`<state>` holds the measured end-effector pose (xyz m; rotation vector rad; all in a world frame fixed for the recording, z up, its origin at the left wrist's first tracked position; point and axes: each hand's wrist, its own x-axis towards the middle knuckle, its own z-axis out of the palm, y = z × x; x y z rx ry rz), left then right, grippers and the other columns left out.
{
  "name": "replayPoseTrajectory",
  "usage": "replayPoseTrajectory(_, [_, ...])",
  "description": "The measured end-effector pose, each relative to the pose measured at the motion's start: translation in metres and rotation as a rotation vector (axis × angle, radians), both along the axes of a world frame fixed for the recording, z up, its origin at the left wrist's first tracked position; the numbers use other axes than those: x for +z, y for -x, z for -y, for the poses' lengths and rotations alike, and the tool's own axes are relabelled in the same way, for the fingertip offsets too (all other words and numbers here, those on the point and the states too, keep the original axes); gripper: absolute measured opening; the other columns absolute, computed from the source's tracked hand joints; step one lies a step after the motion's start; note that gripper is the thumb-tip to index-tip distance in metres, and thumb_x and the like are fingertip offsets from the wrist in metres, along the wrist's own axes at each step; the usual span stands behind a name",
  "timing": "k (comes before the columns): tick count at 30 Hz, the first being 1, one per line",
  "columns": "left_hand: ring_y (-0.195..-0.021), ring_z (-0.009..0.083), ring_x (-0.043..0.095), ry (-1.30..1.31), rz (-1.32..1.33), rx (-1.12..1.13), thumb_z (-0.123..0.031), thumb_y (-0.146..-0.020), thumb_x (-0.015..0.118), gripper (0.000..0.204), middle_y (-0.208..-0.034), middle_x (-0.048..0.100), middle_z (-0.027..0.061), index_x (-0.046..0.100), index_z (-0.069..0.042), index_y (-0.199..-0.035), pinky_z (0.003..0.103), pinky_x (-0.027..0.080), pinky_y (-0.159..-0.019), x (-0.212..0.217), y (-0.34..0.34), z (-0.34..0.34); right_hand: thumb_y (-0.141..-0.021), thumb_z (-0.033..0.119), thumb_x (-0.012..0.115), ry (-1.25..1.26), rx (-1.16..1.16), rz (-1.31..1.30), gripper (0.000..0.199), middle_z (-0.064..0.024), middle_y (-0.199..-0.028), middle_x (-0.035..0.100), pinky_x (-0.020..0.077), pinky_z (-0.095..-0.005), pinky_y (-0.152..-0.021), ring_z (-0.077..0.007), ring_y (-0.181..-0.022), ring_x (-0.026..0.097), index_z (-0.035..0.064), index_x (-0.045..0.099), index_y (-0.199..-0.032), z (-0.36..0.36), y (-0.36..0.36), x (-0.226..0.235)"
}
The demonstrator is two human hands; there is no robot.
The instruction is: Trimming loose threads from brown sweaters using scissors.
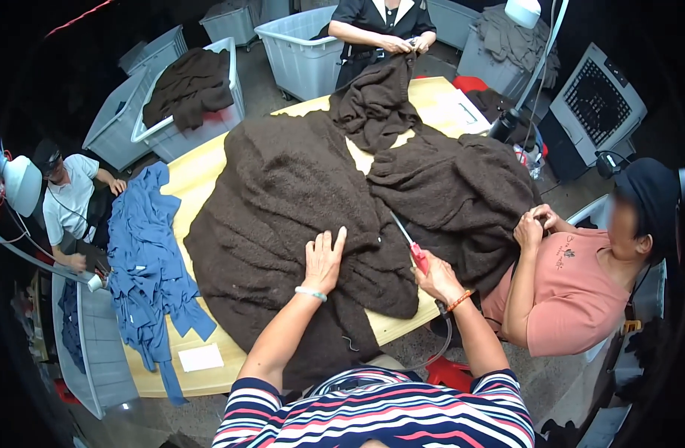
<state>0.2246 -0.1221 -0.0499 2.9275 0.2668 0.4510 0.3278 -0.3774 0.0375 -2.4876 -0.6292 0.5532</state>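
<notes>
My left hand point(324, 259) lies flat, fingers spread, on a big dark brown fuzzy garment point(283, 194) spread over the wooden table point(193, 172). My right hand point(434, 276) grips a thin tool with a red handle point(418, 256) and a metal tip that points up-left onto the brown fabric. A hose runs down from that hand. A second brown garment point(454, 190) lies to the right, touching the first.
A person in a pink shirt point(574, 291) at right handles the second garment. Another person point(380, 22) at the far side holds brown fabric. A third person point(70, 198) sits at left by a blue garment pile point(145, 261). White bins point(301, 56) stand behind.
</notes>
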Motion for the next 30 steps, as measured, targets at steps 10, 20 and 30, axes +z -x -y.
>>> replayPoseTrajectory(10, [-0.073,0.0233,0.058,0.59,0.442,0.179,0.012,-0.058,0.035,0.033,-0.073,0.056,0.0116,0.058,0.004,-0.08,0.027,0.046,-0.072,0.165,0.12,-0.083,-0.085,0.023,0.062,-0.068,0.063,0.009,0.039,-0.0262,-0.097,0.065,0.0495,-0.05,-0.082,-0.0451,-0.095,0.061,0.0079,0.053,-0.119,0.013,-0.025,0.002])
replayPoseTrajectory(20, [-0.122,0.0425,0.042,0.4,-0.223,0.669,-0.021,-0.073,0.077,0.087,-0.132,0.043,0.0227,0.032,-0.008,-0.146,0.051,0.036,-0.1,0.046,0.295,-0.014,-0.086,0.02,0.062,-0.065,0.344,0.026,0.042,-0.0256,-0.096,0.065,0.0497,-0.0478,-0.081,-0.0441,-0.095,0.062,0.0096,0.051,-0.125,-0.048,-0.006,0.03])
replayPoseTrajectory(30, [-0.114,0.0377,0.049,0.265,0.121,0.698,-0.024,-0.077,0.075,0.074,-0.13,0.045,0.0211,0.04,-0.008,-0.14,0.045,0.043,-0.091,0.019,0.127,-0.088,-0.087,0.025,0.063,0.021,0.534,-0.005,0.046,-0.0252,-0.095,0.066,0.0498,-0.048,-0.082,-0.0426,-0.093,0.063,0.0111,0.048,-0.129,-0.064,0.032,0.043])
